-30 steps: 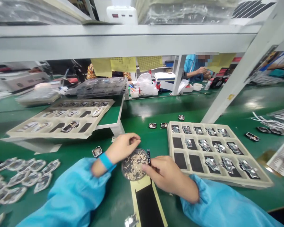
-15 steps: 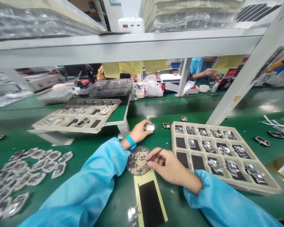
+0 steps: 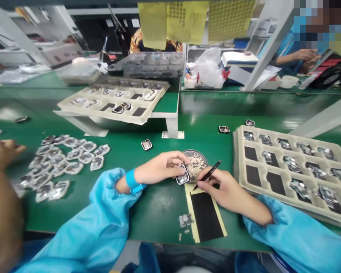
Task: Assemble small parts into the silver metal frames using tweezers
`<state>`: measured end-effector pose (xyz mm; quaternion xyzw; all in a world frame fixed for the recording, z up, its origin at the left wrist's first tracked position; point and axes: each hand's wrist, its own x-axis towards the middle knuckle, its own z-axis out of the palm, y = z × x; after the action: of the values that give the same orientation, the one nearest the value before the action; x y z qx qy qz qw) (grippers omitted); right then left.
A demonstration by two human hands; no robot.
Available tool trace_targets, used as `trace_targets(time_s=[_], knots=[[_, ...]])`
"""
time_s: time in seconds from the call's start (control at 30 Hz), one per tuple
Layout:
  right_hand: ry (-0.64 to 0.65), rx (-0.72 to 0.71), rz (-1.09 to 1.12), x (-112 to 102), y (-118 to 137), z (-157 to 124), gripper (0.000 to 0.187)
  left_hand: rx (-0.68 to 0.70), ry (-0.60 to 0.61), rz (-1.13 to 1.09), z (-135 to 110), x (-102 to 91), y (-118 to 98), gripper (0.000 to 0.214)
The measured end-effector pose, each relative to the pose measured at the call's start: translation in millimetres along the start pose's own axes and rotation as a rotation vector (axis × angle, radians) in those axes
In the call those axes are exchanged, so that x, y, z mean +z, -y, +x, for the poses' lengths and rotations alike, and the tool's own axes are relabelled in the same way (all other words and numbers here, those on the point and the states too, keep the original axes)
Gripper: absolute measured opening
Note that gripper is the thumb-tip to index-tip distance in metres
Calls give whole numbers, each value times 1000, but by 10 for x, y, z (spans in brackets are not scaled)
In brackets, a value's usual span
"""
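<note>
My left hand (image 3: 166, 167) pinches a small watch case (image 3: 182, 174), rounded-rectangular with a pale rim and dark inside, held tilted at the front left of a round dark dish (image 3: 186, 152). Small beige bits (image 3: 197, 163) lie in the dish. Black tweezers (image 3: 208, 174) are gripped in my right hand (image 3: 220, 185), their tips down at the dish's front edge. Below lies a black pad (image 3: 206, 216) with a yellow border, and left of it a small silvery circuit part (image 3: 185, 220) with tiny loose pieces. Another watch case (image 3: 146, 144) rests behind my left wrist.
A compartment tray (image 3: 241, 167) of circuit parts stands at right, two watch cases (image 3: 224, 129) behind it. Many cases (image 3: 74, 154) lie at left, near another person's hand (image 3: 5, 149). A second tray (image 3: 142, 119) sits on a raised stand (image 3: 172, 127).
My left hand has come nearer, from behind the dish to its front left, with a watch case in it. The tweezers stay by the dish. The view has tilted down; another person's arm appears at left.
</note>
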<state>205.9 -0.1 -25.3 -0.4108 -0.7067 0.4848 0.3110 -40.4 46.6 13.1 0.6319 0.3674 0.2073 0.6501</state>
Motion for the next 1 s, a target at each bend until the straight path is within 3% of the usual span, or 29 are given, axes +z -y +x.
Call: trace_targets(time_s=[0.17,0.27,0.63,0.7,0.83,1.0], knots=[[7,-64,-91,-13,2,7,13,-20,191,273,-58,39,51,20],[8,-61,-99,-11,16,0,13,-53,247,351,-68,56,102,21],[-16,-101,-74,-15,69,-17,9,-113,201,377,-61,80,151,25],[-51,-176,-60,1,101,-26,5,-103,202,388,-58,81,153,25],[-37,-401,-93,60,120,-26,19,-92,198,396,-55,79,169,26],[6,-470,-165,80,102,-11,28,-108,196,356,-56,82,186,29]])
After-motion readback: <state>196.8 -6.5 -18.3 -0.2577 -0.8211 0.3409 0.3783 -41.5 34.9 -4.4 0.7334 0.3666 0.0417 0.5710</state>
